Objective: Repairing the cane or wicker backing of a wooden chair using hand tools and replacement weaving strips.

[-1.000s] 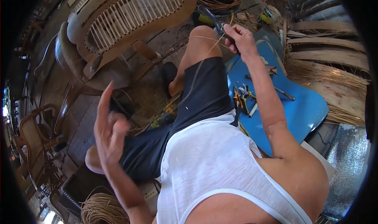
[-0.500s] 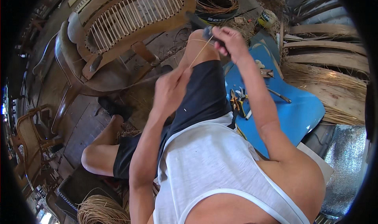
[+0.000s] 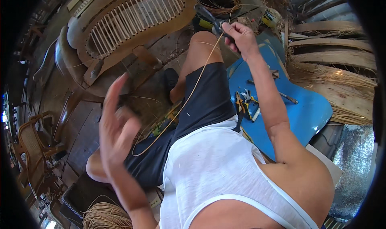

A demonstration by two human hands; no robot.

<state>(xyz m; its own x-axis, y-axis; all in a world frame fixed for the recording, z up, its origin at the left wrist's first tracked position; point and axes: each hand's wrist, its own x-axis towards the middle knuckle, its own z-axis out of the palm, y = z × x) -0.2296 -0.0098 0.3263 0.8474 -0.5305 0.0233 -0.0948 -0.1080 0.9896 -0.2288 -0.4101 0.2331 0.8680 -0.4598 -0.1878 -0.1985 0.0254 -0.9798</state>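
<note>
My right hand (image 3: 242,36) is closed around a dark tool (image 3: 210,16), its long end pointing up and left above my raised knee. The exact kind of tool cannot be made out. A thin cane strand (image 3: 194,91) comes from the tool beside my right fingers, sweeps down over my dark shorts, and curls round near my left thigh. My left hand (image 3: 116,128) is in the air left of the strand, fingers apart and partly blurred, holding nothing.
A wooden chair frame strung with cane (image 3: 136,21) lies at upper left. Pliers (image 3: 240,102) and other small tools rest on a blue sheet (image 3: 299,112) at my right. A coiled cane bundle (image 3: 105,217) is at lower left; curved wooden pieces (image 3: 331,46) lie far right.
My left hand has let go of the strand and swung down and left, its fingers now spread. The strand hangs in a long curve. My right hand has moved slightly, still gripping the tool.
</note>
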